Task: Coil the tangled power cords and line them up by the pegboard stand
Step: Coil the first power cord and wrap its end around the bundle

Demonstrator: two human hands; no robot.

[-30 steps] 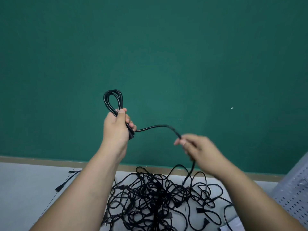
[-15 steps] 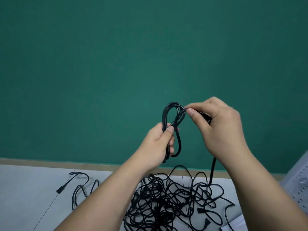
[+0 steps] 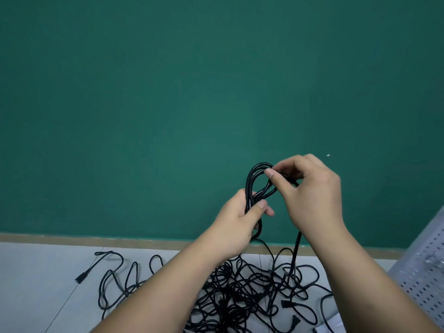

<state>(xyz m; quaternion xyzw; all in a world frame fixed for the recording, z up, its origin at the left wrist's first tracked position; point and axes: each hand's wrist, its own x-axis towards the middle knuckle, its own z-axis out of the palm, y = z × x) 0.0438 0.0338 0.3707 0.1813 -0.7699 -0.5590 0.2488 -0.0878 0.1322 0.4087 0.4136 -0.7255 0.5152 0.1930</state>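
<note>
"What moved?"

"The right hand — a second ago it pinched the cord well out to the side. Now it's up at the top of the coil."

"And the left hand?"

"Swung rightward with the coil — the slack span between the hands is gone."

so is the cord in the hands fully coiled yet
Partly: left hand holds loops, but one strand hangs down into the floor tangle.

Pegboard stand mostly beyond right edge
</note>
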